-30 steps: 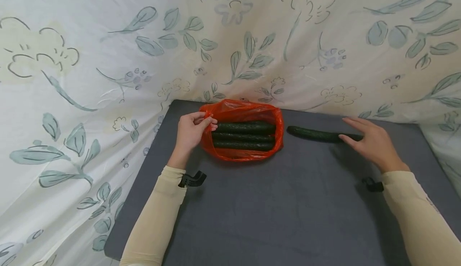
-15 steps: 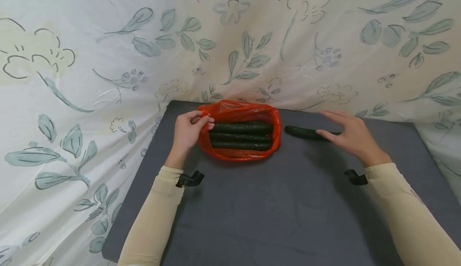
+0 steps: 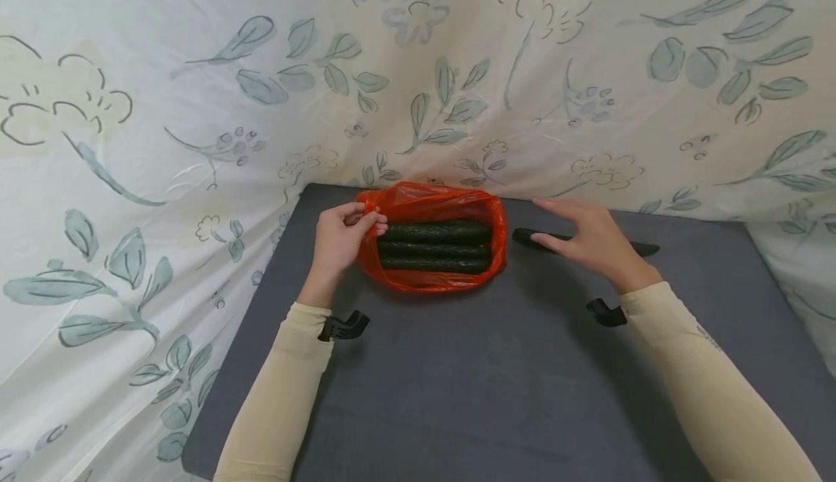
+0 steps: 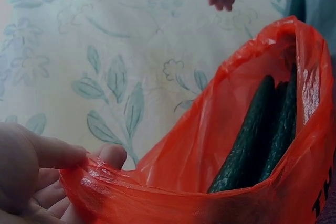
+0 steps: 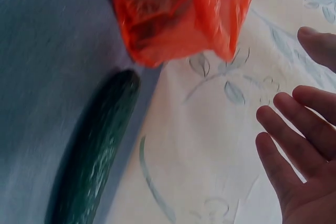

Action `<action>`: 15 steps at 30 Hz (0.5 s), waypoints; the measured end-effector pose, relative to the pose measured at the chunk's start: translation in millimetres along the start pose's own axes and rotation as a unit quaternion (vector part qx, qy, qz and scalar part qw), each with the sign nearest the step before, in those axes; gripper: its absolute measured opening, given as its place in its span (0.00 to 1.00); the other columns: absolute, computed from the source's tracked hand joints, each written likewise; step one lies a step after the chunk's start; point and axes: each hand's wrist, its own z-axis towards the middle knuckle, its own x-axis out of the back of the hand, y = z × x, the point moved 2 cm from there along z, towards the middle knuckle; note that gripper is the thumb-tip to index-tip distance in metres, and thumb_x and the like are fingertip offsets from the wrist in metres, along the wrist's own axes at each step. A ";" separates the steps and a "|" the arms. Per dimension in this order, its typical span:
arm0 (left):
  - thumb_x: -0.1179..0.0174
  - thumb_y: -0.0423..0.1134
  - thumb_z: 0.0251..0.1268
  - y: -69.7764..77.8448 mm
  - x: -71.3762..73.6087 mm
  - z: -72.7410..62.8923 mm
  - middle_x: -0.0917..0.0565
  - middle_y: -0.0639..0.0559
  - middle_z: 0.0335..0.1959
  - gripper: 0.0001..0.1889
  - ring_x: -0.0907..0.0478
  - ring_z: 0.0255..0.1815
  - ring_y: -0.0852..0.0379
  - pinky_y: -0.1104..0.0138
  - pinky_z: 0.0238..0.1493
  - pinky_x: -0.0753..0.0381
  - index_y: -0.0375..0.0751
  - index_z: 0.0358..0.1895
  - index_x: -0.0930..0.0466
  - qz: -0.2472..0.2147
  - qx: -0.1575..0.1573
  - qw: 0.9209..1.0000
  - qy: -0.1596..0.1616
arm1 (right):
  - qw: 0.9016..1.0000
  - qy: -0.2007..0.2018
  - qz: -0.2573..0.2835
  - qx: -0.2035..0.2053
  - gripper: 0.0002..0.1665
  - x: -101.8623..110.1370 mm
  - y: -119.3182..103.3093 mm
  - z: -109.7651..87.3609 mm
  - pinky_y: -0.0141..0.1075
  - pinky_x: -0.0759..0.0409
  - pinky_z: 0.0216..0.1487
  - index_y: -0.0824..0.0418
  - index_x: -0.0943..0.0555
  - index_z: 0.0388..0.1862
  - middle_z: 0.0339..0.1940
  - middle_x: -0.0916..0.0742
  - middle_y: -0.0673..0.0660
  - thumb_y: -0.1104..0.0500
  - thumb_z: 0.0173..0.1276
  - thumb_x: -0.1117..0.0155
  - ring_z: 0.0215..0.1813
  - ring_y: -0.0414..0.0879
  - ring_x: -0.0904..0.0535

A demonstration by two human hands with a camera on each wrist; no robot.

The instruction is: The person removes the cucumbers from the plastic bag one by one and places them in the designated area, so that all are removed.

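A red plastic bag [image 3: 424,279] lies with its mouth open on the dark table, and several cucumbers [image 3: 434,250] rest side by side in it. At the bag's left edge my left hand [image 3: 341,242] pinches the rim between thumb and fingers; the left wrist view shows the gathered plastic in its grip. One more cucumber [image 5: 97,150] lies on the table, right of the bag. Over that cucumber hovers my right hand [image 3: 588,239], fingers spread and holding nothing, hiding its middle in the head view. In the right wrist view the fingers [image 5: 299,129] stand apart from it.
The dark grey table [image 3: 457,380] ends at the back against a hanging floral cloth [image 3: 261,126]. A black strap [image 3: 346,324] sits at the left wrist and a similar black strap [image 3: 606,313] at the right one.
My right hand has moved left along the loose cucumber toward the bag, leaving the cucumber's right end in sight. The left hand keeps its pinch on the bag's rim.
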 end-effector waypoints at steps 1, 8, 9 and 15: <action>0.35 0.27 0.78 -0.1 -0.5 0.2 0.11 0.27 0.45 0.17 0.07 0.36 0.49 0.64 0.45 0.08 0.20 0.63 0.18 -0.001 0.000 1.000 0.000 | 1.000 -0.004 0.001 0.004 0.41 -2.5 -1.7 2.3 0.68 0.21 0.67 0.61 0.19 0.76 0.69 0.14 0.64 0.57 0.66 0.15 0.67 0.65 0.18; 0.35 0.26 0.78 0.1 -3.0 0.5 0.10 0.27 0.45 0.15 0.08 0.34 0.55 0.65 0.45 0.08 0.20 0.62 0.18 0.001 0.007 1.000 0.002 | 0.999 -0.036 0.020 0.008 0.41 -16.9 -18.1 18.2 0.67 0.23 0.70 0.61 0.20 0.77 0.72 0.16 0.63 0.53 0.68 0.16 0.71 0.63 0.20; 0.35 0.26 0.78 0.5 -3.3 0.4 0.10 0.28 0.45 0.15 0.08 0.34 0.55 0.65 0.45 0.08 0.20 0.62 0.18 0.001 0.007 1.000 0.002 | 0.999 -0.039 0.022 0.008 0.41 -18.9 -20.6 20.5 0.66 0.23 0.71 0.61 0.20 0.77 0.72 0.16 0.62 0.52 0.68 0.16 0.72 0.63 0.20; 0.35 0.25 0.78 1.1 -3.0 0.0 0.11 0.27 0.44 0.16 0.08 0.34 0.54 0.65 0.45 0.08 0.18 0.62 0.18 0.000 0.001 1.000 0.005 | 0.997 -0.064 0.025 0.019 0.40 -33.3 -31.0 33.0 0.63 0.23 0.72 0.61 0.21 0.77 0.74 0.18 0.60 0.50 0.71 0.19 0.73 0.60 0.21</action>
